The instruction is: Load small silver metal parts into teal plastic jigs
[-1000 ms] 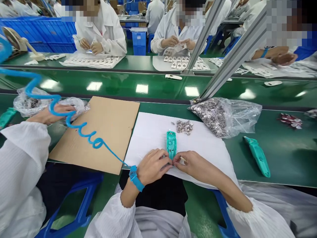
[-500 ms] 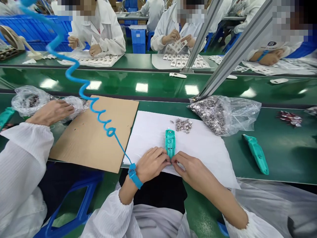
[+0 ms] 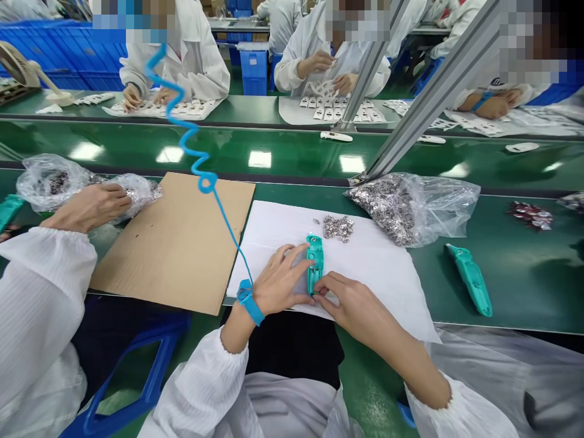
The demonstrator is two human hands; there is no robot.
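Note:
A teal plastic casing (image 3: 314, 266) lies on the white sheet (image 3: 374, 274) in front of me, its long side pointing away from me. My left hand (image 3: 280, 283) holds it from the left, with fingertips along its upper part and the thumb at its near end. At that same near end, the thumb and fingers of my right hand (image 3: 353, 304) are pinched together on the casing. Any small part between those fingertips is hidden. Just beyond the casing is a small pile of metal pieces (image 3: 337, 227). A blue wrist strap (image 3: 250, 303) with a coiled cord circles my left wrist.
A clear bag of metal pieces (image 3: 395, 210) lies behind the sheet. Another teal casing (image 3: 471, 280) rests to the right. Brown cardboard (image 3: 176, 243) lies left, beside a co-worker's hand (image 3: 89, 207) at plastic bags. A metal post (image 3: 424, 97) slants across the bench.
My left hand has moved up and spread its fingers along the casing's left side, away from the near end. My right hand remains at the near end. The blue cord has swung right.

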